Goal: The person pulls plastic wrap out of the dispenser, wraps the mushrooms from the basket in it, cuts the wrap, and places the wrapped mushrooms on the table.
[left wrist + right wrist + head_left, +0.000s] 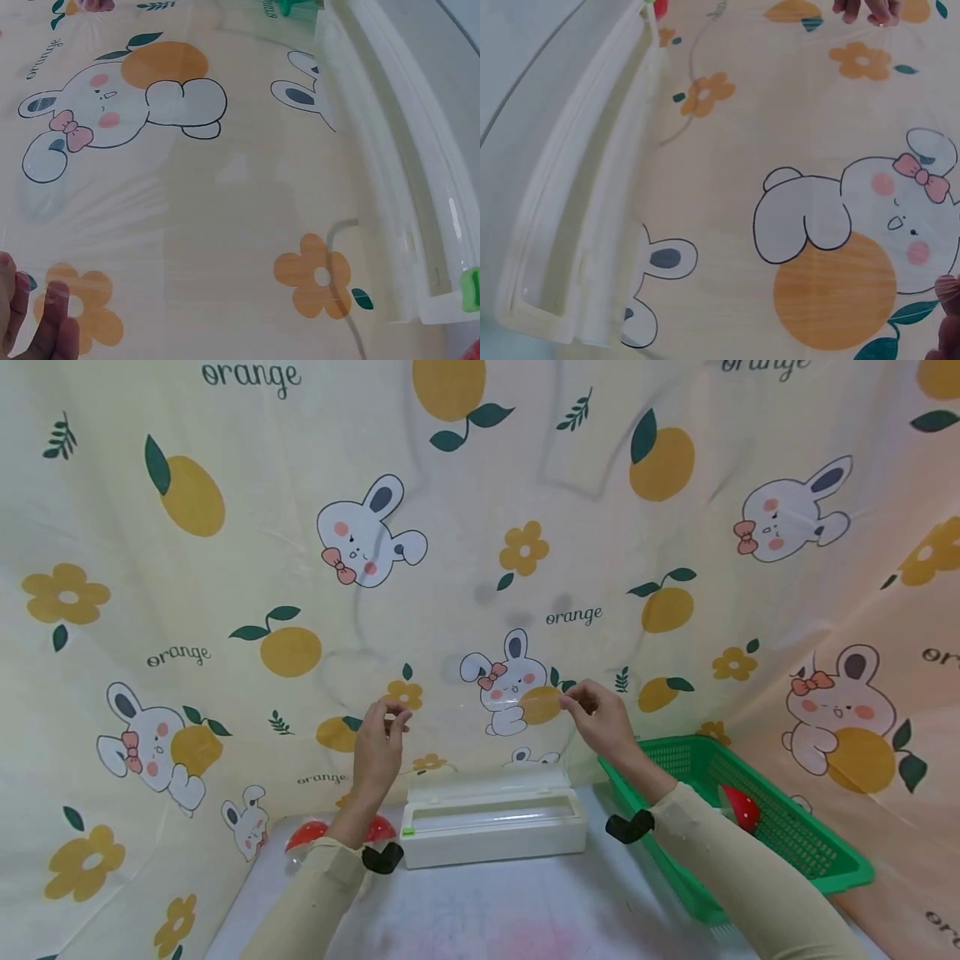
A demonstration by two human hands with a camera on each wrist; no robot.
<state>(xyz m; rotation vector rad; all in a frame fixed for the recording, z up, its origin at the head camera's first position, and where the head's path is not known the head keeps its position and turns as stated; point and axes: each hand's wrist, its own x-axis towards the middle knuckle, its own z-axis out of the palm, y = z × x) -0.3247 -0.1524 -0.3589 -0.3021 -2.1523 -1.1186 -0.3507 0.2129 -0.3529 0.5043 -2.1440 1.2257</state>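
A sheet of clear cling film [112,206] stretches between my two raised hands, its faint wrinkles showing over the printed backdrop. My left hand [378,750] pinches one upper corner of it between thumb and fingertips. At the opposite corner, my right hand [602,720] pinches the film the same way. Below and between them, a white cling film dispenser [495,845] sits on the table with its lid tipped back. A small green piece [408,832] marks the dispenser's left end. In the right wrist view, fingers [949,296] show at the right edge.
To the right stands a green plastic basket [817,878] with a red, white-dotted thing [741,808] in it, partly behind my right forearm. Similar red things [306,835] lie behind my left forearm. A patterned cloth [480,468] hangs behind the white table [480,914].
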